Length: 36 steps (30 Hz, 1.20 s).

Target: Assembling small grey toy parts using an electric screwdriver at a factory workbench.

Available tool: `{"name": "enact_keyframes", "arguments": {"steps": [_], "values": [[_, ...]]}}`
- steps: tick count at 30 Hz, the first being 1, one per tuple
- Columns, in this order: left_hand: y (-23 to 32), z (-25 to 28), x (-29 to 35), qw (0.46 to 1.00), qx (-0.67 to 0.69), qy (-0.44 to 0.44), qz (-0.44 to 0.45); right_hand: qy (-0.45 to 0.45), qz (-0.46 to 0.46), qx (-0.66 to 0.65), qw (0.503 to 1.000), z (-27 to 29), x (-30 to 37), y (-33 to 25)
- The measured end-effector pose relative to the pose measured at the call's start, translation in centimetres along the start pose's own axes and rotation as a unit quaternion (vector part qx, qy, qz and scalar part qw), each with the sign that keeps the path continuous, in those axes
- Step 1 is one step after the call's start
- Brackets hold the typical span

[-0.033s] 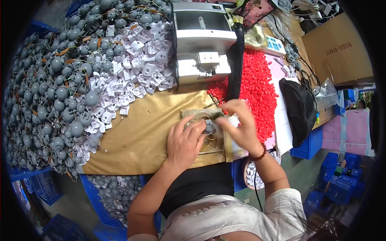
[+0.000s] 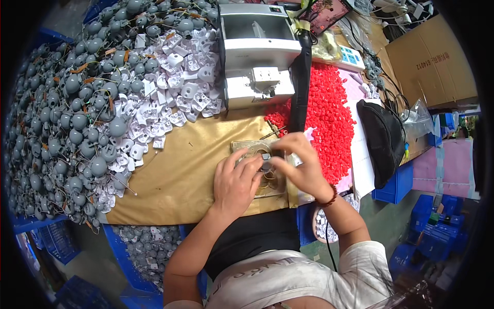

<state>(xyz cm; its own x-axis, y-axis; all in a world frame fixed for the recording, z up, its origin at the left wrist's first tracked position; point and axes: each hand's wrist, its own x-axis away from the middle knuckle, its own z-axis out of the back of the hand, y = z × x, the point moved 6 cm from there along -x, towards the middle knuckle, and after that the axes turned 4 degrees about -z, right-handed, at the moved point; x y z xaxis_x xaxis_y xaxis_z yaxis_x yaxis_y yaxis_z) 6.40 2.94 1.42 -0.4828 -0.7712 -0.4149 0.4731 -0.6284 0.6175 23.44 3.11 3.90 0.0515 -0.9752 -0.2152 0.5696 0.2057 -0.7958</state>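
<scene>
My left hand (image 2: 237, 180) rests on a small square fixture plate (image 2: 270, 190), its fingertips closed against a small grey plastic part (image 2: 265, 158). A thin pale wire loops below that part. From the other side my right hand (image 2: 304, 167) reaches in, with a dark red bead bracelet at the wrist. Its thumb lies close to the grey part, while its curled fingers arch above. Motion smears those fingertips, so whether they pinch anything is unclear. The plate sits on a gold-brown cloth (image 2: 170, 177).
Grey ball-shaped parts with wires (image 2: 74, 135) heap at left, beside white plastic pieces (image 2: 190, 90). Behind the plate stands a silver machine (image 2: 260, 54). Small red parts (image 2: 332, 123) pile at right, near a black pouch (image 2: 380, 144) and cardboard box (image 2: 432, 64). Thin tools (image 2: 272, 132) lie behind the plate.
My right hand has shifted slightly left, bringing its thumb closer to the grey part. My left hand stays in place on the part.
</scene>
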Motion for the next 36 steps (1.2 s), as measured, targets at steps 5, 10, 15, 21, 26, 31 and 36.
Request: {"name": "enact_keyframes", "arguments": {"steps": [5, 10, 15, 21, 26, 31, 36], "values": [[0.1, 0.0, -0.1, 1.0, 0.0, 0.005, -0.024, 0.062, 0.064, -0.057, 0.994, -0.5, -0.7, -0.9], [0.1, 2.3, 1.5, 0.996, 0.09, 0.023, -0.015, -0.051, -0.106, -0.335, 0.935, -1.2, -3.3, -1.8], [-0.9, 9.5, 7.3, 0.974, 0.145, -0.13, 0.113, -0.037, -0.119, -0.323, 0.938, 4.1, -3.8, 1.8], [-6.7, 14.3, 22.5, 0.863, 0.0, -0.383, 0.329, -0.101, -0.086, 0.048, 0.99, 6.9, 0.0, 5.4], [-17.8, 14.2, 36.5, 0.864, -0.112, -0.292, 0.394, -0.191, 0.063, 0.191, 0.961, 5.3, 1.3, 4.2], [-17.8, 10.3, 31.6, 0.874, -0.105, -0.335, 0.337, -0.18, 0.105, 0.309, 0.928, 5.3, 1.4, 4.8], [-7.1, 9.3, 18.6, 0.803, 0.193, -0.495, 0.272, -0.184, 0.093, 0.32, 0.925, 4.6, 1.5, 5.7]]}}
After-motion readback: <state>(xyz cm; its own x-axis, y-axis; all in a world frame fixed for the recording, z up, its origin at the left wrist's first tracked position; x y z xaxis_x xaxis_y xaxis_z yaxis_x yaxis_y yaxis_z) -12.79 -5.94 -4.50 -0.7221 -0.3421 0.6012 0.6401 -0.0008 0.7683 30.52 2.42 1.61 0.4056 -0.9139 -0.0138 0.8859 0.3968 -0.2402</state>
